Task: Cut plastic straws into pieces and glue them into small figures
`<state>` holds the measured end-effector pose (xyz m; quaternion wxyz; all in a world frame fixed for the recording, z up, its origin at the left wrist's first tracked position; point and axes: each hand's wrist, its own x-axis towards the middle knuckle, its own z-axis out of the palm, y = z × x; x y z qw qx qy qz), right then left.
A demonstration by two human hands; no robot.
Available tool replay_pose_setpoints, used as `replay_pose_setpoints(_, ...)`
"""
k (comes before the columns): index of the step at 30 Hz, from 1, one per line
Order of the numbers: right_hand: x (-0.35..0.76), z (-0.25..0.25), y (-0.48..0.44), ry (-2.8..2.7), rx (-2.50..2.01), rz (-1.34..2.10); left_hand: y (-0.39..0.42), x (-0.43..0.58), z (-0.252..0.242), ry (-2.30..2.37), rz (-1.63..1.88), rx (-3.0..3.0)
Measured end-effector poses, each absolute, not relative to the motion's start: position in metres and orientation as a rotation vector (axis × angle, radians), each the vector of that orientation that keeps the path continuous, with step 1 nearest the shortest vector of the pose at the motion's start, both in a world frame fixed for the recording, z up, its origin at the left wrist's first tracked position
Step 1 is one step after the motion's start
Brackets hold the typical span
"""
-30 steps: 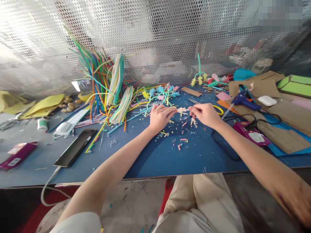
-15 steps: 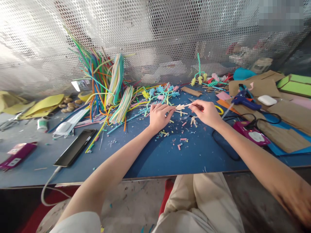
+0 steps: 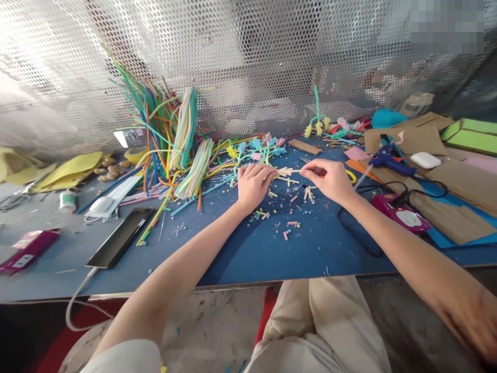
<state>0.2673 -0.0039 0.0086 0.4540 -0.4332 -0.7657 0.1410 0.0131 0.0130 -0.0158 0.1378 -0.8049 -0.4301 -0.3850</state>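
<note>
A pale cream pipe-cleaner piece with short side tufts (image 3: 285, 171) stretches between my two hands, just over the table. My left hand (image 3: 254, 184) is closed on its left end, fingers bent over it and a ring showing. With thumb and forefinger, my right hand (image 3: 326, 178) pinches the thin right end. Below lie a small cream branched piece (image 3: 308, 192) and short cut pipe-cleaner bits (image 3: 292, 223). Behind my left hand stand blue, pink and yellow pipe-cleaner flowers (image 3: 260, 147) on teal stems.
Long pipe cleaners (image 3: 155, 129) stand bunched at the back left. A phone (image 3: 120, 235) on a cable, a face mask (image 3: 112, 199) and a purple box (image 3: 29, 250) lie left. A blue glue gun (image 3: 392, 160), cardboard (image 3: 462, 181) and a magenta power block (image 3: 402, 212) lie right.
My right hand has shifted slightly left, and the cream piece with it. Both hands keep their grip; the table things look unchanged.
</note>
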Motion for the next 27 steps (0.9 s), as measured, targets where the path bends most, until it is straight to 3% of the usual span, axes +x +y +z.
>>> replay_pose_setpoints(27, 0.2673, 0.0029, -0.0006, -1.897, -1.072, 0.468, 0.0099, 0.0143, -0.0138, -1.239, -1.133, -2.341)
